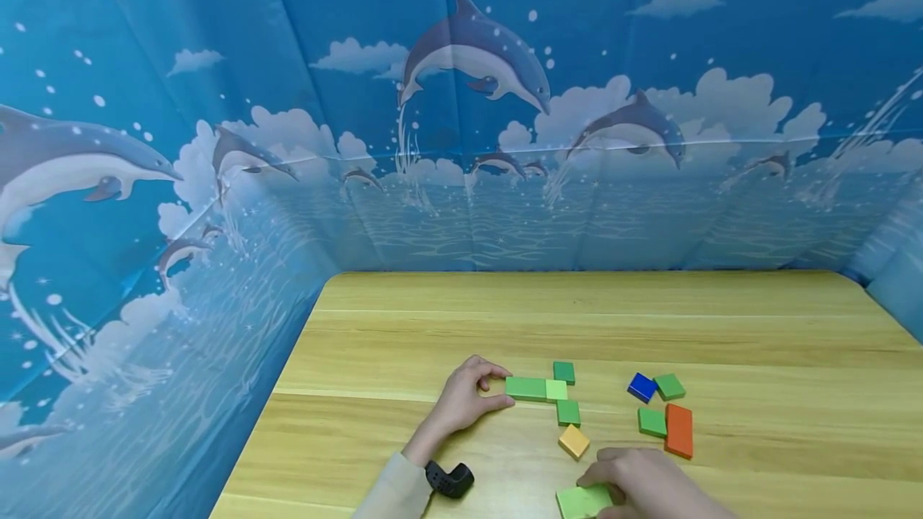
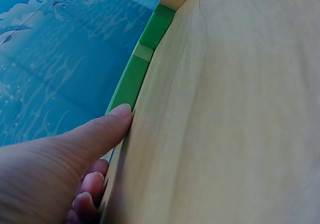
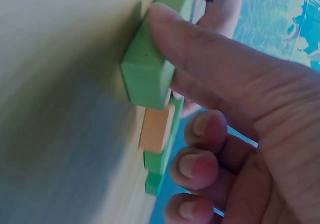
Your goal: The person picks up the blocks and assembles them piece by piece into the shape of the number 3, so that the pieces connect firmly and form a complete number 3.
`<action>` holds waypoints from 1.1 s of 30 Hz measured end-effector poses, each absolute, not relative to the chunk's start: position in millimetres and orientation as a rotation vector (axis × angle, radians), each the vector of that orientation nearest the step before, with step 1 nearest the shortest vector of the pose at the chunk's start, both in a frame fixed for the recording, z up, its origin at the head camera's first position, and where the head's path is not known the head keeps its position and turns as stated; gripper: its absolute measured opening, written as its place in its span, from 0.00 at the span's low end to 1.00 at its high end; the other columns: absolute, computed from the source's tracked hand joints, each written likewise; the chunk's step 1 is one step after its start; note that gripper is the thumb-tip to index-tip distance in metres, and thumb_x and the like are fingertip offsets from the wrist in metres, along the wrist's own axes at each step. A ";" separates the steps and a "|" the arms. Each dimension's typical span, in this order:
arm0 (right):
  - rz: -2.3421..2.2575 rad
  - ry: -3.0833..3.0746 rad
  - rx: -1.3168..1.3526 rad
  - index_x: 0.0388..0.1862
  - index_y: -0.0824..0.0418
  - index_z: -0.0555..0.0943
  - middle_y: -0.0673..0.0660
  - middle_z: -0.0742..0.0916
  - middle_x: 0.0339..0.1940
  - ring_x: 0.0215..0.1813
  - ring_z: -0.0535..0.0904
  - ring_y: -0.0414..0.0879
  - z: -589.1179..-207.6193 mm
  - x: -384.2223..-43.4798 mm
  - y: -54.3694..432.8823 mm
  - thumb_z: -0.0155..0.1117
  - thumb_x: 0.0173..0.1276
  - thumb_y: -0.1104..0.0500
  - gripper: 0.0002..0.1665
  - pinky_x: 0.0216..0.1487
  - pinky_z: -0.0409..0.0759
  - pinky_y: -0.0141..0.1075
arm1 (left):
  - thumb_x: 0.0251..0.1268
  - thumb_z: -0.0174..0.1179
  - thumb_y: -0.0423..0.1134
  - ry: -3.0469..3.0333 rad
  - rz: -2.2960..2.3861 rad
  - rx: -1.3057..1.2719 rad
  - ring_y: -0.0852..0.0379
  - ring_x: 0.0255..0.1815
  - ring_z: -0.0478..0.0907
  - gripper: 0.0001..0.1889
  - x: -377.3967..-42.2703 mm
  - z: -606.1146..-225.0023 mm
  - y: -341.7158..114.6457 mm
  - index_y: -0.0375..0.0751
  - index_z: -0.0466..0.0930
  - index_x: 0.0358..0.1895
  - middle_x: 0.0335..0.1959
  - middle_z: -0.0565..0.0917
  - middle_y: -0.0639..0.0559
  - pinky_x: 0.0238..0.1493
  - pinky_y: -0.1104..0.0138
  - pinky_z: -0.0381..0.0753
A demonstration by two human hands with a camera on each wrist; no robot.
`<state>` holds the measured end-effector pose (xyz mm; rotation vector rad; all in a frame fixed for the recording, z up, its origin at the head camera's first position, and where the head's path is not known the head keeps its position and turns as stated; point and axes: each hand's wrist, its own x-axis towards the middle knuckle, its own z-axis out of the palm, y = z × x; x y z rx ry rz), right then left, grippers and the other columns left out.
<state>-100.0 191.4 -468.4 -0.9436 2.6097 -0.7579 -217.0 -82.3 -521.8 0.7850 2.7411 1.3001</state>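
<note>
My left hand [image 1: 461, 400] pinches the left end of a long green block [image 1: 525, 388], thumb on the near side and index finger on the far side. Against that block's right end sits a light green square block [image 1: 556, 390]. Dark green square blocks lie beyond it [image 1: 564, 372] and on its near side [image 1: 568, 412], with a tilted yellow-orange block [image 1: 574, 441] just below. At the front, my right hand [image 1: 645, 483] grips a light green rectangular block [image 3: 145, 67] between thumb and fingers. In the right wrist view, its other fingers curl loosely beside the block.
To the right lie a blue block [image 1: 641, 387], a green block [image 1: 670, 386] touching it, another green block [image 1: 652, 422] and a red-orange rectangular block [image 1: 679, 431]. A wooden table [image 1: 793, 359] carries everything. Behind and left hangs a dolphin-printed curtain [image 1: 433, 215]. A black band [image 1: 450, 480] circles the left wrist.
</note>
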 end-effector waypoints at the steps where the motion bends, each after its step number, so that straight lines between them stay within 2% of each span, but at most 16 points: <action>1: -0.761 2.607 -0.942 0.42 0.52 0.87 0.32 0.73 0.27 0.25 0.65 0.31 -468.6 -100.0 188.8 0.73 0.53 0.45 0.19 0.26 0.65 0.29 | 0.50 0.72 0.49 2.741 1.301 0.787 0.65 0.29 0.65 0.19 -216.9 -521.6 -82.3 0.49 0.84 0.47 0.30 0.70 0.60 0.33 0.71 0.66; 12: -0.786 2.636 -0.940 0.42 0.51 0.86 0.33 0.78 0.34 0.28 0.68 0.30 -474.5 -104.9 163.9 0.71 0.54 0.41 0.21 0.31 0.71 0.32 | 0.51 0.72 0.48 2.741 1.312 0.795 0.66 0.29 0.65 0.19 -216.1 -523.0 -82.7 0.49 0.83 0.47 0.31 0.71 0.60 0.33 0.71 0.67; 20: -0.823 2.664 -0.892 0.45 0.50 0.86 0.36 0.69 0.19 0.19 0.61 0.31 -479.7 -107.9 152.1 0.69 0.54 0.38 0.24 0.21 0.61 0.28 | 0.52 0.71 0.50 2.748 1.296 0.802 0.66 0.29 0.64 0.18 -215.5 -523.9 -83.2 0.50 0.83 0.47 0.31 0.70 0.60 0.33 0.71 0.66; 33: -0.868 2.724 -0.825 0.44 0.48 0.85 0.36 0.68 0.17 0.18 0.60 0.31 -482.3 -105.0 160.7 0.69 0.51 0.33 0.27 0.20 0.59 0.28 | 0.52 0.71 0.49 2.761 1.283 0.829 0.65 0.29 0.64 0.18 -216.8 -521.5 -83.4 0.51 0.83 0.46 0.30 0.70 0.59 0.33 0.70 0.65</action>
